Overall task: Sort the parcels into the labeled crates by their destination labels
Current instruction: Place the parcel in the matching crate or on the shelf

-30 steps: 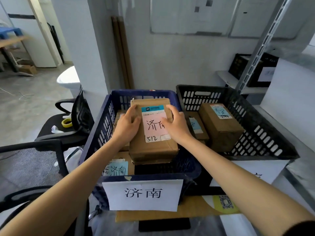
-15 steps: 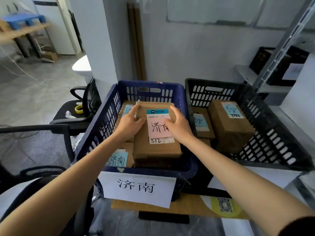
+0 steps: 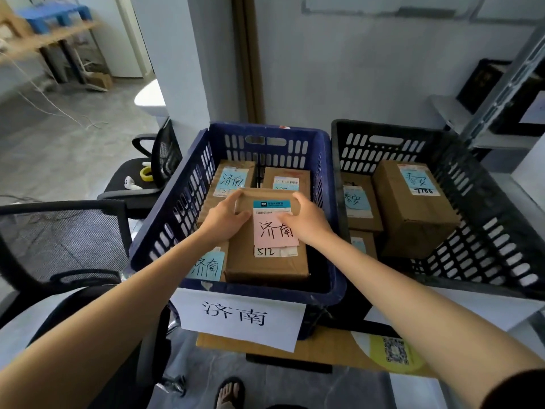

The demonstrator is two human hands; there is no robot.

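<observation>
Inside 济南 crate (image 3: 259,291), left hand (image 3: 222,221) and right hand (image 3: 309,222) fingers (image 3: 233,197) grip parcel (image 3: 265,267) marked 济南 512

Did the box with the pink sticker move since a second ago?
Yes. The pink-label parcel sank lower into the blue crate, toward its front wall.

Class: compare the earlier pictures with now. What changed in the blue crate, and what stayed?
The pink-labelled parcel has sunk into the blue crate toward its near wall, uncovering two parcels behind. The left hand and right hand still hold its far end. Parcels in the black crate stayed put.
</observation>
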